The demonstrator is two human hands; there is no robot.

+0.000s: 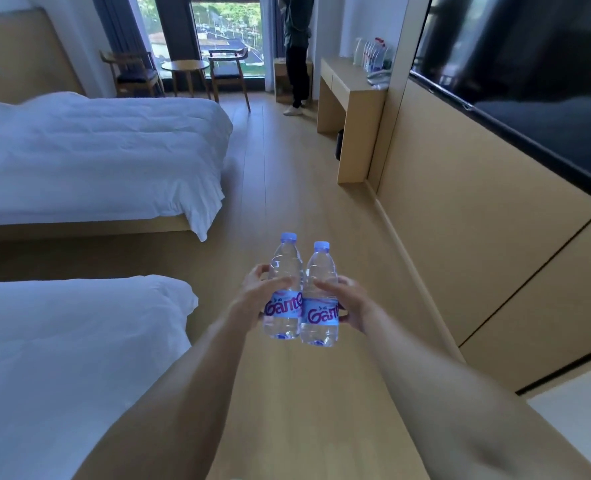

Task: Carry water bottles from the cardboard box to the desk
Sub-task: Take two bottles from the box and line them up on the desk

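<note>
Two clear water bottles with blue caps and blue-pink labels are held upright side by side over the wooden floor. My left hand [252, 292] grips the left bottle [284, 271] around its middle. My right hand [347, 301] grips the right bottle [320, 271] the same way. The two bottles touch each other. The wooden desk [351, 95] stands far ahead on the right against the wall, with several water bottles [373, 55] standing on its top at the back. The cardboard box is not in view.
Two beds with white covers [90, 150] [62, 358] fill the left side. A wooden aisle [287, 188] runs ahead between beds and the right wall cabinet [477, 237]. A person [297, 50] stands by the window near the desk. Two chairs and a round table [185, 65] stand at the window.
</note>
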